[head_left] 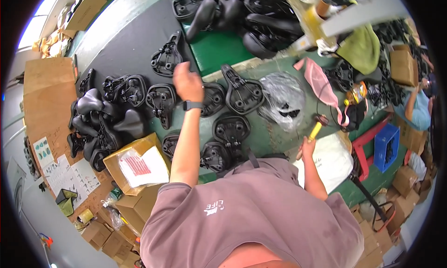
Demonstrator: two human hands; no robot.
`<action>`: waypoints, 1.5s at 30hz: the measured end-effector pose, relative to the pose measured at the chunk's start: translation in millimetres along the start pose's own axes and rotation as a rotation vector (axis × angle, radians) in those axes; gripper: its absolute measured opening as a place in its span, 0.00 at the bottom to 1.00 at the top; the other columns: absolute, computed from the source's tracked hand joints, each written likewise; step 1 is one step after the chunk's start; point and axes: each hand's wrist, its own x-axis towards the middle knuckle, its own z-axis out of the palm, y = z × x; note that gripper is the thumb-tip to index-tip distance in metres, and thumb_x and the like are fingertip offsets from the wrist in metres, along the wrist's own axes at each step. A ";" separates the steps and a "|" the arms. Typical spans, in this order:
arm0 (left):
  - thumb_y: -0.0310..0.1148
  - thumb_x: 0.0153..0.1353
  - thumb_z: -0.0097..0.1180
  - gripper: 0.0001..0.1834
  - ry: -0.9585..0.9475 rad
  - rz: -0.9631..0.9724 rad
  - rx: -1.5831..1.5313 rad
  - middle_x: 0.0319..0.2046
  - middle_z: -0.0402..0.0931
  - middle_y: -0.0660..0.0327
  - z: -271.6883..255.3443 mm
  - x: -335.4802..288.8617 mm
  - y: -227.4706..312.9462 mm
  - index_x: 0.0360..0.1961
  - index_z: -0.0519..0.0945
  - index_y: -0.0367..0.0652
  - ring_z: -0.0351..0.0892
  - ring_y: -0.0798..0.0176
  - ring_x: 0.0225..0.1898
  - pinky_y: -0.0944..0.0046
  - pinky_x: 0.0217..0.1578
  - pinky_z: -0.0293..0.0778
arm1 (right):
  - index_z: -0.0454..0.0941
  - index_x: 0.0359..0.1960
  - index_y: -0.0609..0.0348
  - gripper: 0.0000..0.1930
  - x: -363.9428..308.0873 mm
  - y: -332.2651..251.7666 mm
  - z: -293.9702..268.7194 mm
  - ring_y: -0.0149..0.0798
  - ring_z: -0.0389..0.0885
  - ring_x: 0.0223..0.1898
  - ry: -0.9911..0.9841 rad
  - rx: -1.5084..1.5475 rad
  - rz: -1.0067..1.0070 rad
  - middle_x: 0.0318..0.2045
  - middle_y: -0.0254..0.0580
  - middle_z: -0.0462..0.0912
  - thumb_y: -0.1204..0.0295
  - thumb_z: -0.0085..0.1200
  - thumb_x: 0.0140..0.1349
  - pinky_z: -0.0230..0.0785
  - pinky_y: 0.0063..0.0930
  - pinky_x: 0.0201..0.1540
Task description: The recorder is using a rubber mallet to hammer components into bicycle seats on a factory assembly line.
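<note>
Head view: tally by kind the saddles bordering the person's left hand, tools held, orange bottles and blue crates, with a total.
Saddles bordering the left hand: 3 (above, left, right in the picture)
Yellow-handled tools in the right hand: 1
Orange bottles: 1
Blue crates: 1
Total: 6
</note>
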 end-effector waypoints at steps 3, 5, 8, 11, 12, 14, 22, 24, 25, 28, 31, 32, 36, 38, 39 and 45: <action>0.49 0.65 0.75 0.36 -0.546 0.332 0.037 0.78 0.73 0.44 24.3 -51.5 82.9 0.72 0.82 0.46 0.67 0.37 0.81 0.33 0.82 0.60 | 0.64 0.56 0.54 0.16 3.1 3.8 -6.2 0.32 0.72 0.16 -0.014 -0.013 -0.027 0.24 0.35 0.73 0.68 0.62 0.81 0.68 0.34 0.17; 0.49 0.65 0.72 0.48 -0.603 0.058 0.019 0.79 0.70 0.41 54.3 -114.4 88.3 0.84 0.69 0.50 0.66 0.34 0.82 0.30 0.82 0.59 | 0.64 0.56 0.54 0.17 3.0 -1.4 -8.9 0.32 0.73 0.16 -0.053 0.013 -0.035 0.24 0.35 0.74 0.68 0.63 0.81 0.68 0.34 0.17; 0.38 0.58 0.68 0.50 -0.597 0.072 0.038 0.72 0.75 0.38 46.5 -133.1 82.0 0.84 0.68 0.46 0.76 0.33 0.72 0.29 0.78 0.64 | 0.66 0.57 0.52 0.15 3.4 2.0 -19.3 0.31 0.72 0.17 -0.069 0.054 0.007 0.25 0.34 0.75 0.67 0.62 0.81 0.68 0.32 0.17; 0.36 0.57 0.69 0.51 -0.630 0.035 0.175 0.73 0.74 0.40 31.2 -138.5 78.2 0.85 0.68 0.54 0.76 0.34 0.72 0.30 0.77 0.64 | 0.67 0.54 0.53 0.16 9.8 5.7 -31.2 0.31 0.72 0.16 -0.112 0.045 0.024 0.26 0.35 0.77 0.66 0.64 0.80 0.68 0.32 0.16; 0.36 0.58 0.69 0.51 -0.654 0.059 0.218 0.73 0.74 0.41 30.4 -135.1 80.4 0.86 0.67 0.56 0.75 0.34 0.73 0.29 0.77 0.63 | 0.67 0.54 0.53 0.16 12.2 0.4 -34.4 0.31 0.72 0.16 -0.103 0.055 0.031 0.26 0.35 0.77 0.66 0.64 0.80 0.68 0.32 0.16; 0.34 0.58 0.69 0.51 -0.629 0.135 0.352 0.74 0.74 0.44 32.9 -134.1 100.9 0.86 0.68 0.57 0.74 0.35 0.73 0.28 0.78 0.60 | 0.67 0.55 0.54 0.16 14.5 3.1 -43.4 0.31 0.73 0.15 -0.104 -0.061 -0.021 0.26 0.36 0.78 0.66 0.64 0.80 0.68 0.33 0.15; 0.26 0.69 0.57 0.16 -0.929 0.603 -0.407 0.51 0.89 0.49 114.9 -216.8 266.8 0.54 0.89 0.39 0.89 0.42 0.58 0.46 0.59 0.85 | 0.68 0.62 0.58 0.18 13.0 -0.3 -48.0 0.31 0.73 0.15 -0.169 0.042 0.019 0.27 0.38 0.80 0.68 0.63 0.80 0.69 0.32 0.15; 0.29 0.73 0.56 0.14 -1.271 0.350 0.075 0.48 0.91 0.44 150.3 -243.7 257.4 0.54 0.88 0.39 0.93 0.39 0.51 0.43 0.52 0.89 | 0.69 0.62 0.58 0.19 17.3 -1.0 -53.4 0.31 0.73 0.15 -0.192 0.021 -0.003 0.28 0.38 0.80 0.68 0.63 0.80 0.69 0.32 0.15; 0.30 0.74 0.57 0.13 -1.411 0.308 0.281 0.46 0.92 0.43 156.4 -247.4 256.7 0.53 0.88 0.38 0.95 0.39 0.48 0.42 0.50 0.90 | 0.69 0.63 0.58 0.19 18.2 -1.9 -55.6 0.31 0.73 0.15 -0.206 0.015 -0.012 0.29 0.39 0.80 0.68 0.63 0.80 0.68 0.32 0.15; 0.33 0.75 0.58 0.14 -1.288 0.185 0.286 0.48 0.91 0.42 153.7 -250.0 275.4 0.54 0.87 0.38 0.93 0.40 0.54 0.40 0.52 0.89 | 0.69 0.67 0.58 0.21 21.3 1.2 -73.4 0.30 0.72 0.15 -0.225 0.026 0.026 0.29 0.39 0.80 0.68 0.63 0.81 0.68 0.31 0.16; 0.34 0.76 0.58 0.15 -1.054 0.423 0.222 0.58 0.85 0.42 155.9 -231.4 291.8 0.57 0.86 0.39 0.84 0.40 0.65 0.41 0.61 0.85 | 0.69 0.68 0.58 0.22 21.0 -2.3 -77.7 0.30 0.72 0.16 -0.234 0.008 0.062 0.30 0.39 0.81 0.68 0.63 0.81 0.68 0.31 0.17; 0.36 0.77 0.56 0.17 -0.843 0.423 0.149 0.65 0.79 0.44 167.6 -244.7 284.4 0.62 0.85 0.43 0.76 0.39 0.70 0.41 0.68 0.79 | 0.69 0.68 0.57 0.21 22.1 -5.9 -78.6 0.30 0.72 0.16 -0.251 0.006 0.051 0.30 0.39 0.81 0.68 0.63 0.81 0.68 0.31 0.17; 0.38 0.79 0.53 0.20 -0.977 0.464 0.341 0.66 0.79 0.44 225.5 -267.2 266.1 0.66 0.84 0.48 0.77 0.38 0.71 0.39 0.65 0.81 | 0.69 0.68 0.57 0.21 26.4 -7.7 -81.5 0.30 0.72 0.16 -0.287 -0.002 0.039 0.30 0.39 0.81 0.68 0.62 0.81 0.68 0.31 0.17; 0.38 0.79 0.52 0.19 -0.997 0.404 0.262 0.66 0.79 0.43 242.7 -266.8 253.6 0.65 0.85 0.48 0.80 0.37 0.68 0.38 0.62 0.83 | 0.70 0.67 0.58 0.20 23.9 -12.3 -81.2 0.30 0.73 0.15 -0.302 0.003 0.025 0.30 0.39 0.81 0.68 0.63 0.80 0.68 0.31 0.16; 0.37 0.79 0.51 0.19 -1.015 0.359 0.185 0.66 0.79 0.42 249.8 -261.5 244.5 0.63 0.86 0.48 0.84 0.36 0.65 0.37 0.59 0.86 | 0.70 0.65 0.59 0.20 23.6 -16.7 -80.0 0.31 0.73 0.15 -0.312 0.023 0.013 0.30 0.39 0.81 0.68 0.63 0.80 0.68 0.32 0.15; 0.40 0.79 0.52 0.17 -1.043 0.141 0.113 0.45 0.93 0.45 227.5 -205.1 272.9 0.54 0.89 0.44 0.94 0.38 0.48 0.42 0.49 0.89 | 0.69 0.70 0.57 0.23 28.8 -6.9 -90.6 0.29 0.72 0.16 -0.322 0.002 0.063 0.32 0.39 0.82 0.68 0.63 0.80 0.69 0.31 0.17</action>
